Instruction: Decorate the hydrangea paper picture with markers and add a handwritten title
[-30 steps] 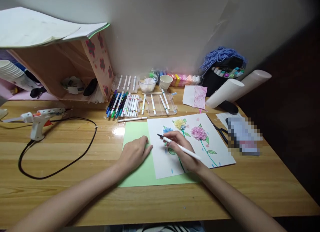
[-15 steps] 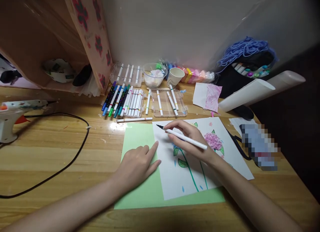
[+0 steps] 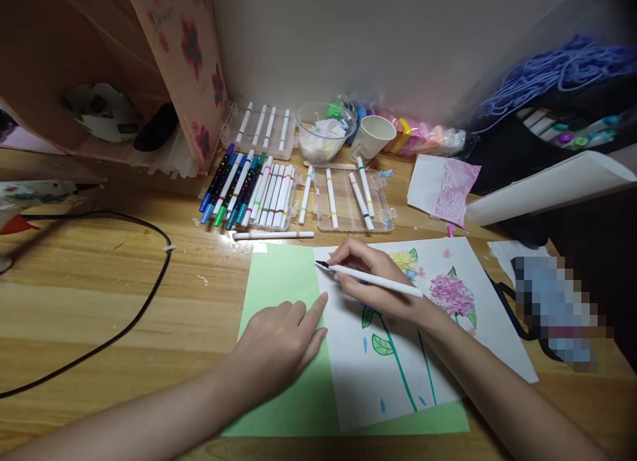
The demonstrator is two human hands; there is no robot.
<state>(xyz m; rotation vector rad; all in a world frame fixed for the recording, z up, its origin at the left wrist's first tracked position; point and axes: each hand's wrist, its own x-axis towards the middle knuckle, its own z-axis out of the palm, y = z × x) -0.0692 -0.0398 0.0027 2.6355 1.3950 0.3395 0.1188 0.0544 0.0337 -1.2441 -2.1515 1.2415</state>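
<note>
A white marker pen (image 3: pixel 381 281) with a black tip is pinched in my right hand (image 3: pixel 375 275), its tip over the upper left corner of the white drawing sheet (image 3: pixel 363 395). Pink, yellow and partly hidden blue flowers with green stems and leaves decorate that sheet. Under it lies a green sheet (image 3: pixel 279 268), showing at the left and bottom. My left hand (image 3: pixel 283 331) rests on the green sheet, index finger and thumb stretched to the white sheet's left edge, the other fingers curled. My right hand covers part of the drawing.
Several markers (image 3: pixel 269 189) lie behind the sheets, beside an open plastic case (image 3: pixel 348 215). Farther back stand a clear bowl (image 3: pixel 323 142) and a paper cup (image 3: pixel 374 137). A glue gun (image 3: pixel 34 199) and its black cord (image 3: pixel 149 295) are at left; black-handled scissors (image 3: pixel 512 308) at right.
The camera view has shifted closer, and things at the right sit farther right in the picture. The marker's tip has come down closer to the sheet's upper left corner. My left hand stays put.
</note>
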